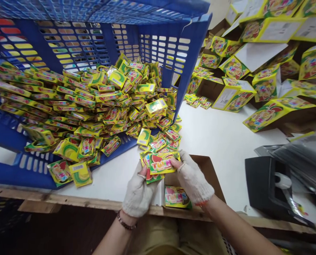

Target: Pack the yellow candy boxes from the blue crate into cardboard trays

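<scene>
My left hand [140,193], in a white glove with bare fingertips, is closed on a small yellow-green candy pack [154,177]. My right hand [193,177], gloved the same way, pinches another candy pack [163,163] by its right end, its printed face up. This pack overlaps the one in my left hand. Just below, an open cardboard box [207,164] stands at the table edge, partly hidden by my right hand. One pack [177,196] with a fruit print lies inside it. Loose packs [159,142] lie just beyond my fingers.
A blue plastic crate [190,53] lies tipped at the left, with a heap of packs [102,102] spilling onto the white table [197,124]. Open display boxes [235,95] are piled at the back right. A black tape dispenser [261,184] and plastic bags [304,152] sit at the right.
</scene>
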`<action>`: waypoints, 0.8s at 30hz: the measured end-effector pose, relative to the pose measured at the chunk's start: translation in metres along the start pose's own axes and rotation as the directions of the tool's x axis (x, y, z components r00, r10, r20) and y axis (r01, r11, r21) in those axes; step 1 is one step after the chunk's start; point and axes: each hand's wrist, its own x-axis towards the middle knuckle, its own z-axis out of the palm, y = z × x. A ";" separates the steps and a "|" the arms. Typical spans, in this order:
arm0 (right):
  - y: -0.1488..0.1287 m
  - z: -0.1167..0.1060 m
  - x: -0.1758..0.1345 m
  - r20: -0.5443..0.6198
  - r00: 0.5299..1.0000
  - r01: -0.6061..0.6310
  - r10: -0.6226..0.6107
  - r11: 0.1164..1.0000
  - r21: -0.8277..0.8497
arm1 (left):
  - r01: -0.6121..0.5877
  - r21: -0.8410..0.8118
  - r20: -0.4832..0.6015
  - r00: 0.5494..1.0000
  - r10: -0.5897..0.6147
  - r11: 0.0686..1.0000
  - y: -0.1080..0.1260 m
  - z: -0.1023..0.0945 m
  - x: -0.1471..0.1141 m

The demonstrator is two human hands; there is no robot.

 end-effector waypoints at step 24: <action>-0.018 -0.017 -0.006 0.251 0.968 0.140 -0.032 0.894 -0.425 | 0.295 0.729 0.131 0.825 0.550 -0.617 0.124 -0.080 0.061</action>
